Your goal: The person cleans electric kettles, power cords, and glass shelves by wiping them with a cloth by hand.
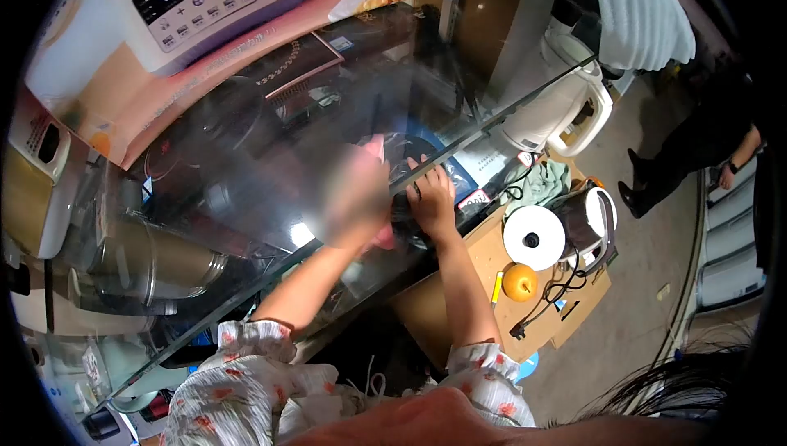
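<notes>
My left hand [357, 208] reaches over the glass counter, with a blurred patch covering its fingers. Pink material [375, 147] shows just beyond it, and more pink lies below the wrist. To its right, my right hand [432, 197] has bent fingers closed over something dark beside shiny clear plastic [403, 147]. What that dark thing is, I cannot make out. A blue flat item [449, 161] lies beyond the right fingertips, close to a white printed sheet [485, 155].
A large printed appliance box [98, 69] stands beyond the glass [238, 278]. To the right are a white kettle [557, 106], a white round lid [534, 237], an orange-yellow round object [520, 282] and a power cord [545, 302] on cardboard. A person [697, 143] in dark clothes stands farther right.
</notes>
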`<state>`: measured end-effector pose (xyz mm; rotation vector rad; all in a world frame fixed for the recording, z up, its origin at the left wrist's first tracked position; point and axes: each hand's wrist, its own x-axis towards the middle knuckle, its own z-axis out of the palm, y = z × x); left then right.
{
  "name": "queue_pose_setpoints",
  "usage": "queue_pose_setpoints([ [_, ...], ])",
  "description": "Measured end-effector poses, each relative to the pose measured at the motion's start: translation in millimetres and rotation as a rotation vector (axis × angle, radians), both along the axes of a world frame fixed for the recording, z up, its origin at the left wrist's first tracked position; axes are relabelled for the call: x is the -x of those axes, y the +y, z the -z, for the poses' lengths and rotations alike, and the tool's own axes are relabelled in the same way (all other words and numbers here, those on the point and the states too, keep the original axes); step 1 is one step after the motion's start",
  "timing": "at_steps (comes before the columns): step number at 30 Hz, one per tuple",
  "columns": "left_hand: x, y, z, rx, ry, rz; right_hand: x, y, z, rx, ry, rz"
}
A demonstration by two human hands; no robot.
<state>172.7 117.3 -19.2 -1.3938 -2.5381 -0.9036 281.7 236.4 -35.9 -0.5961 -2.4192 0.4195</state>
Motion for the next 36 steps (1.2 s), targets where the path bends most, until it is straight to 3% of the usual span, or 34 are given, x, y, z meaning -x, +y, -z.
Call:
queue_pose_setpoints([
  [2,23,7,7,-0.151,-0.017,0.099,0,-3,1,0.060,0.048,0.003],
  [4,47,23,1,0.106,0.231,-0.055,0,-4,1,0.069,0.087,0.004],
  [6,51,30,0,-0.006,0.294,-0.175,1,-4,4,0.051,0.070,0.017],
  [9,38,32,-11,0.057,0.071,-0.401,1,-6,2,0.017,0.086,0.035],
  [12,44,15,9,-0.093,0.007,-0.365,2,-3,9,0.007,0.132,0.032],
  [13,36,5,5,-0.241,0.170,-0.247,1,-5,6,0.003,0.132,0.032],
  [16,-13,-14,-37,-0.167,-0.038,-0.256,0,-3,9,0.006,0.134,0.025],
  [18,-40,-7,-56,-0.176,-0.014,-0.207,2,-1,13,0.022,0.147,0.031],
  [22,-38,13,-20,-0.190,0.015,0.083,-1,-1,11,0.036,0.107,-0.005],
  [25,-17,11,-9,-0.010,-0.104,-0.160,1,0,13,-0.038,0.103,0.028],
  [28,-3,-14,0,-0.018,0.045,-0.230,1,-3,10,-0.028,0.135,0.029],
  [30,7,-32,-2,0.137,-0.066,-0.359,0,-3,9,-0.016,0.145,0.028],
  [34,-14,-48,-24,0.139,0.037,-0.339,0,-5,10,-0.009,0.178,0.022],
  [36,-36,-50,-53,0.015,-0.012,-0.309,0,-2,13,-0.015,0.183,0.015],
])
